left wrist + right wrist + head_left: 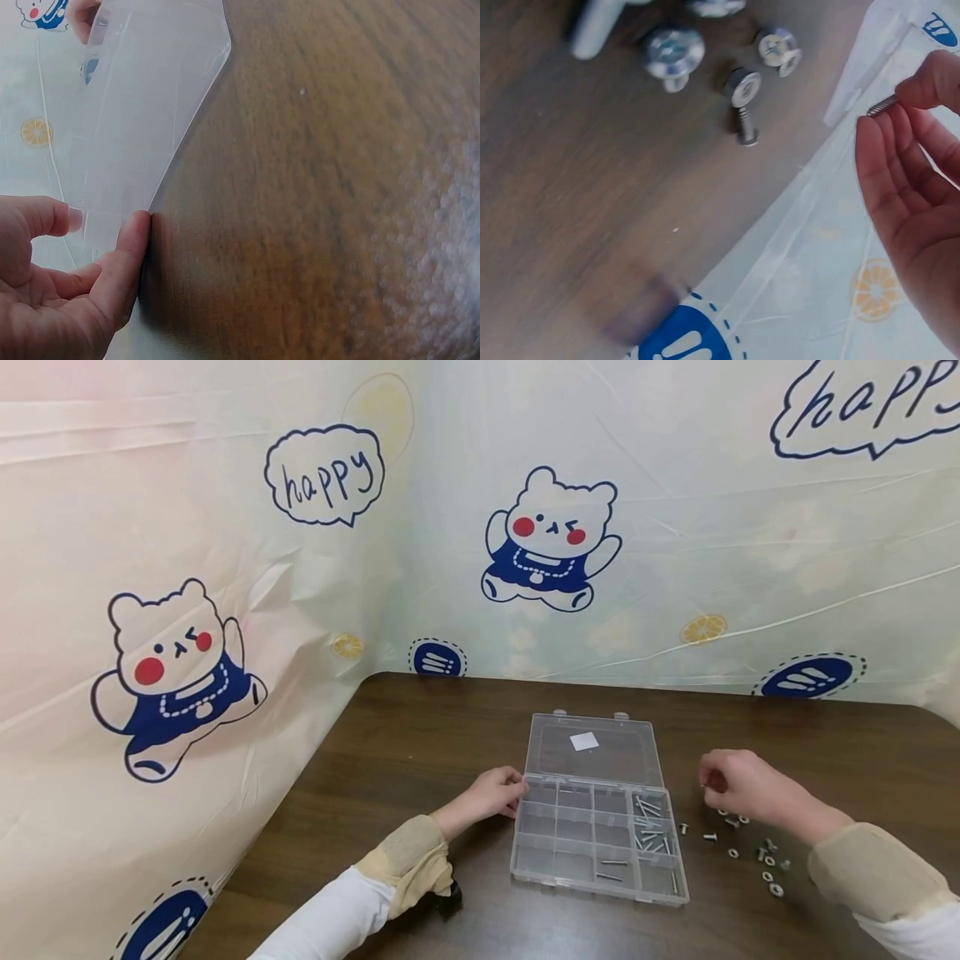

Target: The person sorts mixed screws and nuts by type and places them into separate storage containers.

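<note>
On the brown table (450, 718), between the two hands, the clear box (575, 829) lies flat, its lid (618, 764) folded back away from the person. The left hand (491, 793) grips the box's left edge near the hinge, thumb and fingers both at the plastic. The right hand (746, 783) is to the right of the box and apart from it; its thumb and fingertips pinch a screw (883, 105), as the right wrist view confirms. Loose screws (710, 837) and nuts (776, 890) lie scattered right of the box, below and beside the right hand, well apart from the left. Screws stand recorded in all three compartments of the box's right-hand column, a single one in the nearest; two more lie in the adjoining near compartment. A white label (584, 741) shows on the lid.
</note>
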### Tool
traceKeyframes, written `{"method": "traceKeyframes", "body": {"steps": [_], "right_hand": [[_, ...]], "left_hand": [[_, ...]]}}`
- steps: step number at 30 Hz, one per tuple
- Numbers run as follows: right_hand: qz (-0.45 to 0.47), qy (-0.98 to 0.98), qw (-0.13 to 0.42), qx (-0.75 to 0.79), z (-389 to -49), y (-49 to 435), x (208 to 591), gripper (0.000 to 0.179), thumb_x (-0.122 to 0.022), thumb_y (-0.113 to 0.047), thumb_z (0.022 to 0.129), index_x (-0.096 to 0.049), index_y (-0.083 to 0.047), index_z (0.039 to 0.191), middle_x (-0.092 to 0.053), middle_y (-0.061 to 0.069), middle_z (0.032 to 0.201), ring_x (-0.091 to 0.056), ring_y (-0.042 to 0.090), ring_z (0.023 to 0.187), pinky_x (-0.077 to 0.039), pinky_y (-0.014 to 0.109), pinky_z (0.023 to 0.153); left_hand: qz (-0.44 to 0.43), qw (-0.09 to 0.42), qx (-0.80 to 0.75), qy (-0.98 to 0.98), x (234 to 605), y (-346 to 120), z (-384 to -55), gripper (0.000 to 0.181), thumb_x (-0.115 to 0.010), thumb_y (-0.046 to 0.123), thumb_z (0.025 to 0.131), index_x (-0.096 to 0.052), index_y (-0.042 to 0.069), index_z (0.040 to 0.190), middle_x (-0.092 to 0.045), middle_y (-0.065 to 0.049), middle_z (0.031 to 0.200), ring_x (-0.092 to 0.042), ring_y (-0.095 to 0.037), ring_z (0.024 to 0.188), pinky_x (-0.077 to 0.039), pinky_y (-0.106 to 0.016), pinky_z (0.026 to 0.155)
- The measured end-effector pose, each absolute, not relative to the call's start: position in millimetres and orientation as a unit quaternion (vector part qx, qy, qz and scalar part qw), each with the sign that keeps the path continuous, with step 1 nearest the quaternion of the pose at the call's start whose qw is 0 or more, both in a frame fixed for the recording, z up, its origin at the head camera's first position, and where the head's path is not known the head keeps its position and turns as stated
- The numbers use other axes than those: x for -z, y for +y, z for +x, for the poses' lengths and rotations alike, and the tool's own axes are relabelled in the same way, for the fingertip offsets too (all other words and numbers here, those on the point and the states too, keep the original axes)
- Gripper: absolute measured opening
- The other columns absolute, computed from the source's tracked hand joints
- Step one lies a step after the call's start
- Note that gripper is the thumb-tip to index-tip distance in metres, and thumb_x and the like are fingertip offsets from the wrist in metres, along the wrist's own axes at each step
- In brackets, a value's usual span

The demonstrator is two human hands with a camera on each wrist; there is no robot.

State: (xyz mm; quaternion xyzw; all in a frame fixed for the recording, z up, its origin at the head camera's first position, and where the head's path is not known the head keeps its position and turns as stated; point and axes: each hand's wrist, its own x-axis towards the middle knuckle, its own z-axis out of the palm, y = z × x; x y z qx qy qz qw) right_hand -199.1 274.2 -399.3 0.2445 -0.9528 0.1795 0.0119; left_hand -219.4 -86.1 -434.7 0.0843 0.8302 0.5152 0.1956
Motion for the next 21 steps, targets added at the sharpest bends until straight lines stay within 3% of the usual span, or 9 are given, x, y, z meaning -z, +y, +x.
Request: {"method": "traceKeyframes", "body": {"steps": [11,19,21], "right_hand": [[0.344,-0.899,0.181,-0.204,-180,251,388,0.026,-0.068,0.003,0.063,-0.056,-0.016,0.075,-0.047,-0.014,0.072,-0.044,-0.001,0.064,-0.045,0.015,0.051],[0.397,-0.865,0.218,-0.215,-171,231,385,0.028,-0.068,0.002,0.061,-0.057,-0.017,0.079,-0.051,-0.014,0.077,-0.049,-0.001,0.068,-0.044,0.007,0.059],[0.416,-0.851,0.228,-0.224,-169,225,384,0.021,-0.065,-0.002,0.067,-0.057,-0.017,0.079,-0.052,-0.013,0.077,-0.051,0.0,0.069,-0.044,0.006,0.06]], "left_hand": [[0.088,0.194,-0.509,0.834,435,-87,-219,0.022,-0.051,0.009,0.088,-0.052,-0.01,0.1,-0.054,-0.009,0.076,-0.053,-0.013,0.061,-0.057,-0.031,0.061],[0.09,0.194,-0.509,0.834,435,-88,-219,0.022,-0.051,0.009,0.089,-0.052,-0.01,0.1,-0.054,-0.01,0.076,-0.053,-0.013,0.061,-0.057,-0.031,0.061],[0.091,0.192,-0.51,0.833,434,-87,-219,0.022,-0.051,0.009,0.089,-0.052,-0.01,0.1,-0.054,-0.01,0.076,-0.053,-0.013,0.061,-0.057,-0.032,0.061]]}}
